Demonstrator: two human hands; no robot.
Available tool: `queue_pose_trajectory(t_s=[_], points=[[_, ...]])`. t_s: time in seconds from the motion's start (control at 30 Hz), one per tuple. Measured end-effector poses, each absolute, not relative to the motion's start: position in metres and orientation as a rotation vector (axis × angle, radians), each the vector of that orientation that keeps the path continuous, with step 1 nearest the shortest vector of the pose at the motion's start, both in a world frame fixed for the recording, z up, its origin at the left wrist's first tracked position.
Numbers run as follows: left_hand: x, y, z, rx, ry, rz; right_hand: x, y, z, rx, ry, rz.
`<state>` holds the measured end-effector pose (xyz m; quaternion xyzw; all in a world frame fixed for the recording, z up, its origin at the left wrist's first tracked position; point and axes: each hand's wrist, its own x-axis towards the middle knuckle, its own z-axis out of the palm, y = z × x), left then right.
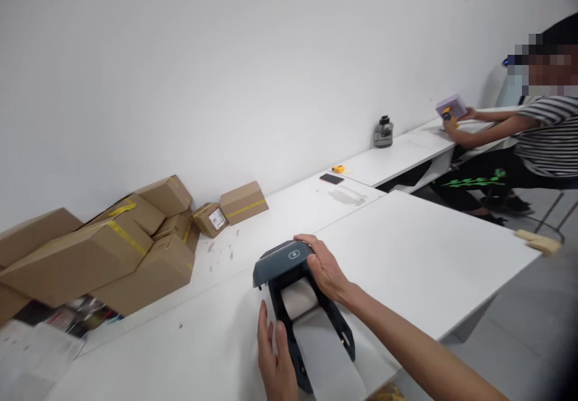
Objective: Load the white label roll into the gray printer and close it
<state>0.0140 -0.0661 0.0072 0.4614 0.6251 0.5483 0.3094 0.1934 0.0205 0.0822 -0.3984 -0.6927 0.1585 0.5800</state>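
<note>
A dark blue-grey label printer (289, 261) stands on the white table with its lid raised. Inside it sits a white paper roll (300, 299), and a wide strip of paper (332, 353) runs from the roll out over the near end. My right hand (326, 268) grips the right edge of the lid, thumb on top, with the other fingers partly hidden behind it. Along the left side of the printer, my left hand (276, 356) has its fingers stretched out and the thumb apart; whether it touches the housing I cannot tell.
Cardboard boxes (90, 256) are piled at the left, with two smaller boxes (244, 202) by the wall. A phone (332, 179), a yellow tape measure (338, 169) and a dark bottle (383, 132) stand further back. At right, a seated person holds a purple box (450, 106).
</note>
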Motion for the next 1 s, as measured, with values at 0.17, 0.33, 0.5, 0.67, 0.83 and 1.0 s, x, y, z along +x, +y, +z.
queue_pose_trajectory(t_s=[0.17, 0.33, 0.5, 0.67, 0.83, 1.0], points=[[0.009, -0.052, -0.028, 1.32, 1.657, 1.266, 0.185, 0.063, 0.113, -1.074, -1.564, 0.441], [0.01, -0.051, -0.035, 1.324, 1.719, 1.332, 0.179, 0.105, 0.132, -1.176, -1.572, 0.571], [0.012, -0.05, -0.035, 1.33, 1.67, 1.321, 0.172, 0.131, 0.136, -1.275, -1.545, 0.628], [0.011, -0.049, -0.032, 1.292, 1.721, 1.293, 0.172, 0.131, 0.139, -1.268, -1.528, 0.661], [0.012, -0.049, -0.034, 1.282, 1.725, 1.31, 0.188, 0.097, 0.136, -1.163, -1.445, 0.62], [0.019, -0.056, -0.013, 1.324, 1.75, 1.325, 0.205, 0.027, 0.106, -1.055, -1.461, 0.682]])
